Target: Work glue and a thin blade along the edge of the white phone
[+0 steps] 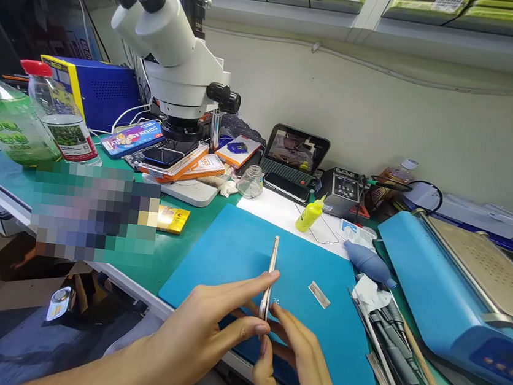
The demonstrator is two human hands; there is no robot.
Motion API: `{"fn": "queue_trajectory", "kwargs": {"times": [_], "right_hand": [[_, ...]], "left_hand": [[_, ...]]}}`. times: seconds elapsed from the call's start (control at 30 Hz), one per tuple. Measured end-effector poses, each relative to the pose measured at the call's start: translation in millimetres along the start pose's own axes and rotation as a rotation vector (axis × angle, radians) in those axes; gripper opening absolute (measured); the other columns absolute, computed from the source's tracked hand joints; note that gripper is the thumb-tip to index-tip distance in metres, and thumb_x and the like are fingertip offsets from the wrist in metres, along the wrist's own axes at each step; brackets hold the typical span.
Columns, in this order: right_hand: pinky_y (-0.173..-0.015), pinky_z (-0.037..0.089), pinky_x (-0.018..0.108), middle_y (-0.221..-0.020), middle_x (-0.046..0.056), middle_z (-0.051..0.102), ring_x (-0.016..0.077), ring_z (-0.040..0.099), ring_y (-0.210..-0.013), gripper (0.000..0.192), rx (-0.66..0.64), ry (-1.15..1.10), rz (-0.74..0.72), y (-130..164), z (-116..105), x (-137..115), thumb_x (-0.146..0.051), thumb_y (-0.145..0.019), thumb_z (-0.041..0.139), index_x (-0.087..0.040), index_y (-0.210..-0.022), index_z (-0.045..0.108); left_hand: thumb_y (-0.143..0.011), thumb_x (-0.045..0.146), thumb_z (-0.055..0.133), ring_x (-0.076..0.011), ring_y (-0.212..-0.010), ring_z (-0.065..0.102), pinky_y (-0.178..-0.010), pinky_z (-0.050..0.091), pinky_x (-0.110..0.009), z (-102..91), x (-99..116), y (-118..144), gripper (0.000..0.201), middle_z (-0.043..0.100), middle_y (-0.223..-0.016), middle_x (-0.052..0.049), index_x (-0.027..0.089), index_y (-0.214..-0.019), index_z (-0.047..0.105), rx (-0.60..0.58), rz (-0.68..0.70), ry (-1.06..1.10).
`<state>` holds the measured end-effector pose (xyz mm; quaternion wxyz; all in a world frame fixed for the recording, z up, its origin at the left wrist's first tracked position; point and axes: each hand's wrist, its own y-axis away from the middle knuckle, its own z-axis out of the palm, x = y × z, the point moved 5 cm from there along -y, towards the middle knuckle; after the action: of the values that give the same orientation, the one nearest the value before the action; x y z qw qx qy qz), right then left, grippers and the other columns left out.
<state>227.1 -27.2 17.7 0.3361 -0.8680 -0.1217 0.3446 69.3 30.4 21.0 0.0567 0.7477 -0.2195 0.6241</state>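
Left hand (204,328) and right hand (297,358) pinch a thin silver phone (270,274) on edge above the blue rubber mat (231,251).

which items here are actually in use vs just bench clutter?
In use: phone held edge-on by left hand and right hand, over the blue mat.
Lying about: microscope, yellow bottle, metal strip, tweezers, green bottle.
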Motion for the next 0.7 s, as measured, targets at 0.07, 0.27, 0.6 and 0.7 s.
{"fn": "queue_trajectory", "kwargs": {"times": [0.07,0.27,0.6,0.7], "right_hand": [[-0.1,0.061,0.029,-0.139,0.007,0.073,0.0211,0.075,-0.12,0.041,-0.021,0.073,-0.038,2.9,0.9,4.3,-0.014,-0.107,0.066,-0.021,-0.148,0.066],[-0.108,0.056,0.031,-0.141,0.008,0.073,0.0218,0.072,-0.128,0.052,-0.058,0.175,-0.222,11.3,5.6,17.0,-0.008,-0.104,0.064,-0.016,-0.156,0.059],[-0.11,0.056,0.03,-0.136,0.013,0.074,0.0211,0.07,-0.128,0.04,-0.059,0.208,-0.224,12.4,7.5,12.7,-0.008,-0.105,0.068,-0.007,-0.146,0.065],[-0.111,0.055,0.029,-0.139,0.014,0.072,0.0202,0.069,-0.129,0.041,-0.077,0.21,-0.211,11.1,5.4,12.0,-0.011,-0.107,0.067,-0.006,-0.148,0.063]], "left_hand": [[-0.113,0.042,0.065,-0.0202,-0.12,0.077,-0.107,0.057,-0.025,1.6,-2.1,-0.7,0.052,0.072,-0.15,0.0,0.041,-0.163,0.054,-0.006,0.041,-0.046],[-0.113,0.032,0.065,-0.0247,-0.145,0.066,-0.122,0.05,-0.03,6.5,-6.7,4.0,0.052,0.063,-0.161,0.0,0.039,-0.163,0.054,0.005,0.18,-0.21],[-0.118,0.027,0.052,-0.0143,-0.131,0.074,-0.11,0.057,-0.021,8.5,-11.0,5.9,0.058,0.067,-0.158,-0.001,0.036,-0.173,0.035,0.075,0.41,-0.376],[-0.119,0.026,0.049,-0.0108,-0.135,0.071,-0.113,0.052,-0.017,8.7,-9.7,6.7,0.057,0.063,-0.162,0.0,0.035,-0.173,0.034,0.066,0.412,-0.401]]}}
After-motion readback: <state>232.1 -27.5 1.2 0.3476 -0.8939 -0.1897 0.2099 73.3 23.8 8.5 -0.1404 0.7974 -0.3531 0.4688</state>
